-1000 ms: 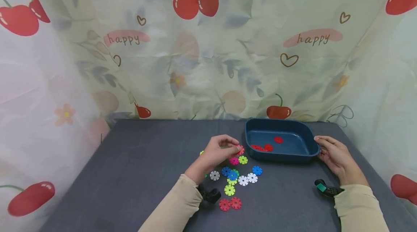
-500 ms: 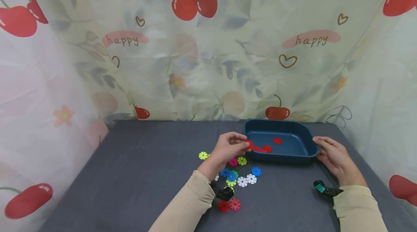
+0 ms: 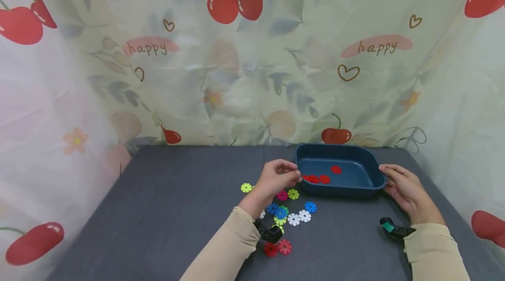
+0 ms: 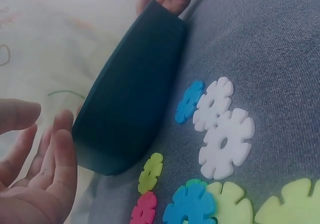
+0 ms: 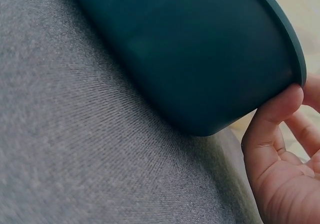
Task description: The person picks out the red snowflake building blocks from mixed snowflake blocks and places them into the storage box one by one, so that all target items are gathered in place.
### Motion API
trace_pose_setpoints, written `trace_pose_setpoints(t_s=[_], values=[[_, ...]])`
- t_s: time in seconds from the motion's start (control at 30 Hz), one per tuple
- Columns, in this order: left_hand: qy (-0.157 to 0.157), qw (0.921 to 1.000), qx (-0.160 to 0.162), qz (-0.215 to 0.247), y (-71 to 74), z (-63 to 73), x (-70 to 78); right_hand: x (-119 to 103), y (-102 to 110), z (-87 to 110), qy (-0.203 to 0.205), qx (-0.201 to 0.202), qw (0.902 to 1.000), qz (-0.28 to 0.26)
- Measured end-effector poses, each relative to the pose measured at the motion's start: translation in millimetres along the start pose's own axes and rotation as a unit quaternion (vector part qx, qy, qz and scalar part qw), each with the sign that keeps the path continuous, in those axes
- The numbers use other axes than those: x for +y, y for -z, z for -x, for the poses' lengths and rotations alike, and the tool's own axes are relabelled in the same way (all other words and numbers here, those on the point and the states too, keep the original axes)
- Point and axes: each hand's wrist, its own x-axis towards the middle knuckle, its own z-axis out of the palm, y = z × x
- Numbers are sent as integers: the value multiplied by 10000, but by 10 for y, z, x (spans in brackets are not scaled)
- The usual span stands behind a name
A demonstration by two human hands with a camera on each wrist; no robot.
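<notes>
My left hand (image 3: 278,179) is at the left end of a dark blue plastic tray (image 3: 339,191), by its rim. In the left wrist view the thumb and fingers of that hand (image 4: 42,174) are parted with nothing between them. Several red snowflake discs (image 3: 324,179) lie inside the tray, mostly at its near left. At the opposite end my right hand (image 3: 408,193) holds the tray's rim. The right wrist view has its thumb (image 5: 280,106) against the outer wall of the tray (image 5: 200,58), just under the rim, with other fingers behind.
Loose snowflake discs lie on the dark grey table cloth (image 3: 189,202) left of and before the tray: white ones (image 3: 293,219), blue ones (image 3: 310,207), yellow-green ones (image 3: 246,188), a pink one (image 3: 282,195) and two red ones (image 3: 285,247). A patterned curtain (image 3: 252,75) stands behind.
My left hand has carried a red disc rightward to the tray and let go of it; the disc now lies inside. My right hand has stayed at the tray's right end.
</notes>
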Motion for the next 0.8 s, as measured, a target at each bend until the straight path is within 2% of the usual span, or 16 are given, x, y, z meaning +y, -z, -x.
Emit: trace_pose_setpoints(t_s=[0.3, 0.53, 0.7, 0.8], values=[[-34, 9997, 16, -249, 46, 45, 28, 2, 10, -2, 29, -108, 9999, -67], [-238, 9972, -155, -690, 137, 201, 3, -4, -10, -13, 32, -94, 9999, -116], [-344, 9933, -395, -1033, 232, 337, -20, 2, -1, -22, 63, -89, 9998, -147], [-363, 9891, -719, -1233, 296, 424, -34, 14, 8, -21, 52, -71, 9999, -119]])
